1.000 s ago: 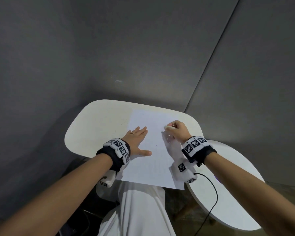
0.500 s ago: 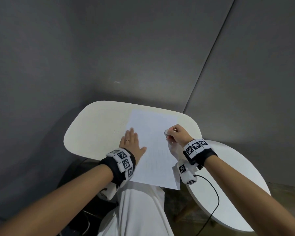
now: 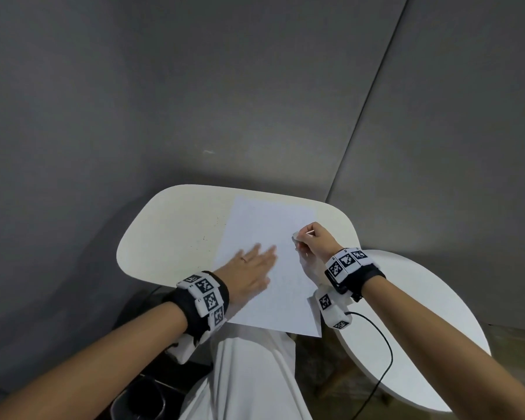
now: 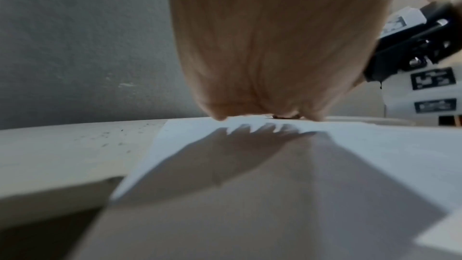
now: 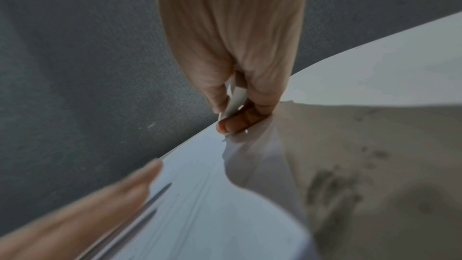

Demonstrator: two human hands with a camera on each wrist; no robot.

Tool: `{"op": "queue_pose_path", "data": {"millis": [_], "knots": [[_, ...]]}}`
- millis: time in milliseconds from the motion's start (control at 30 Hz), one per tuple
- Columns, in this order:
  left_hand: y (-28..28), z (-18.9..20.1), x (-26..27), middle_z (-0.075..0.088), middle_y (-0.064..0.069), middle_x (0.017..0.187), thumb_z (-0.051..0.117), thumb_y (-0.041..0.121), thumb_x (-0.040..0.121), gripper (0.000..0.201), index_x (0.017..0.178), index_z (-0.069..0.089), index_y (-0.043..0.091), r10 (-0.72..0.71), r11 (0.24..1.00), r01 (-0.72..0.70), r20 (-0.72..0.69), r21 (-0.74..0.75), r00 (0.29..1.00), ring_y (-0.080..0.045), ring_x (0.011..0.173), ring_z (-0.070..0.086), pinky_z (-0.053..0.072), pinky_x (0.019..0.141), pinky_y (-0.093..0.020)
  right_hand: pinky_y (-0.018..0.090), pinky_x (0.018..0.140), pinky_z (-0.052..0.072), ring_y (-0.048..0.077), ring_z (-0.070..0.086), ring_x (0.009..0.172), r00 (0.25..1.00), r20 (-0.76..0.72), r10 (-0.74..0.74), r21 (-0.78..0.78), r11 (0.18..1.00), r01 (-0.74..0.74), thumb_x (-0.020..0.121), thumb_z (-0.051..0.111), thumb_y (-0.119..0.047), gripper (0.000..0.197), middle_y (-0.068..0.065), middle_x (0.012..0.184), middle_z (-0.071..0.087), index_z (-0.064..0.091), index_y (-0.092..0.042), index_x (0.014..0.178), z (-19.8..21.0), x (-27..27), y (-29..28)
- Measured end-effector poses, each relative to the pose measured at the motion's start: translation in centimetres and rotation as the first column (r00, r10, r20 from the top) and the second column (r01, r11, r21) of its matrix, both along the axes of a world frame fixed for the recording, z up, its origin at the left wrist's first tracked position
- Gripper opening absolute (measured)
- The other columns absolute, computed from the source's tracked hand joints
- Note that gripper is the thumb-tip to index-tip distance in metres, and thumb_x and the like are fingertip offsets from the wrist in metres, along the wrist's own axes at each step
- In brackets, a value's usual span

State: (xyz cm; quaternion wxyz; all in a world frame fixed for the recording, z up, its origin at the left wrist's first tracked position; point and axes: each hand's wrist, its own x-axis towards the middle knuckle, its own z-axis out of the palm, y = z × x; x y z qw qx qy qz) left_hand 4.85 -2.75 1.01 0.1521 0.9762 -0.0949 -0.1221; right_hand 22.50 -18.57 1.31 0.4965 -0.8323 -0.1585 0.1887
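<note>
A white sheet of paper [image 3: 264, 225] lies on the white table [image 3: 170, 225], its near edge hanging over the table's front. My left hand [image 3: 255, 263] lies flat on the sheet's middle with straight fingers, blurred by motion; the left wrist view shows the palm [image 4: 262, 46] just above the paper [image 4: 350, 145]. My right hand [image 3: 302, 239] rests at the sheet's right edge and pinches a small white flat piece [image 3: 294, 237]. In the right wrist view the thumb and fingers [image 5: 247, 118] grip that piece [image 5: 233, 102] above the paper [image 5: 200, 195]. What the piece is cannot be told.
A second round white table [image 3: 422, 298] stands lower at the right. A black cable [image 3: 385, 344] runs from my right wrist unit over it. Grey walls close off the back. White trousers [image 3: 249, 374] and a dark object [image 3: 143, 398] lie below the table's front edge.
My left hand has slid rightward from the paper's left edge onto its middle, fingers now together. The right hand has stayed at the right edge with the white piece.
</note>
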Motion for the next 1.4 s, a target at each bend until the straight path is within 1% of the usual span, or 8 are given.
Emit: {"op": "queue_pose_path", "data": {"millis": [67,267,500,867,1000,1133,1267,1400], "knots": [[0.5,-0.8,-0.1,-0.023,0.014,0.155,0.019,0.041,0.105,0.054,0.153,-0.004,0.031,-0.138,0.989,0.137,-0.012,-0.060,0.990,-0.012,0.143,-0.022,-0.011,0.116,-0.035,0.030,0.059,0.045,0.021,0.059,0.062,1.000,0.001,0.009,-0.001,1.000,-0.009,0.086,0.055,-0.011,0.010,0.000,0.056,0.060,0.050,-0.010,0.078,-0.1,0.1,0.1],[2.4,1.5,2.6,-0.008,-0.017,0.160,0.028,0.041,0.103,0.067,0.153,0.004,0.003,0.623,0.769,-0.584,-0.102,0.259,0.775,-0.030,0.148,-0.004,0.007,0.120,-0.038,0.028,0.066,0.046,0.019,0.058,0.068,0.999,-0.027,-0.017,0.054,0.998,0.019,0.087,0.060,-0.014,0.010,0.003,0.072,0.061,0.050,-0.012,0.085,-0.1,-0.5,-0.4],[1.4,2.1,2.9,-0.022,0.001,0.159,0.047,0.066,0.087,0.101,0.154,-0.009,0.016,0.020,0.994,0.003,-0.209,0.105,0.978,-0.022,0.147,-0.016,-0.001,0.119,-0.047,0.027,0.051,0.044,0.016,0.052,0.050,0.988,-0.056,0.141,0.110,0.985,-0.134,0.080,0.069,-0.003,0.016,0.008,0.060,0.059,0.055,-0.007,0.072,2.1,-2.0,-0.9],[1.3,0.2,4.0,-0.021,-0.001,0.159,0.052,0.078,0.076,0.120,0.153,-0.012,0.012,0.093,0.994,-0.086,-0.117,0.064,0.989,-0.019,0.147,-0.016,-0.001,0.120,-0.042,0.017,0.059,0.044,0.011,0.059,0.066,0.905,0.146,0.400,-0.217,0.905,-0.365,0.078,0.064,-0.006,0.019,0.006,0.082,0.067,0.049,-0.016,0.071,2.7,-5.2,1.1],[1.9,1.6,3.8,-0.023,-0.001,0.159,0.059,0.071,0.077,0.121,0.152,-0.014,0.011,0.046,0.998,-0.038,-0.182,0.050,0.982,-0.016,0.146,-0.018,-0.003,0.119,-0.036,0.013,0.057,0.041,0.000,0.054,0.061,0.786,-0.011,0.618,-0.399,0.719,-0.570,0.080,0.066,-0.011,0.020,-0.011,0.074,0.061,0.052,-0.021,0.071,3.6,-5.4,1.3],[2.5,2.8,4.0,-0.026,0.001,0.158,0.066,0.054,0.083,0.115,0.152,-0.016,0.011,0.005,1.000,0.002,-0.242,0.028,0.970,-0.014,0.145,-0.021,-0.005,0.117,-0.032,0.033,0.072,0.050,0.025,0.065,0.085,0.867,0.153,0.474,-0.350,0.846,-0.401,0.078,0.062,-0.007,0.022,0.009,0.094,0.070,0.045,-0.018,0.070,3.4,-5.1,2.1],[2.6,2.1,3.8,-0.022,0.002,0.159,0.069,0.055,0.080,0.116,0.153,-0.012,0.013,0.011,1.000,-0.009,-0.195,0.016,0.981,-0.013,0.146,-0.019,-0.004,0.117,-0.031,0.014,0.061,0.042,0.007,0.056,0.068,0.770,-0.008,0.638,-0.434,0.692,-0.577,0.080,0.065,-0.010,0.025,-0.005,0.078,0.062,0.051,-0.025,0.067,4.1,-6.2,2.5],[3.1,1.5,4.4,-0.017,0.005,0.160,0.072,0.058,0.075,0.119,0.154,-0.007,0.018,0.039,0.999,-0.041,-0.167,-0.014,0.985,-0.013,0.147,-0.017,-0.003,0.118,-0.034,0.018,0.062,0.041,0.021,0.059,0.080,0.858,0.150,0.491,-0.368,0.833,-0.413,0.078,0.063,-0.006,0.021,0.013,0.097,0.069,0.047,-0.016,0.070,3.5,-5.6,3.2]]}}
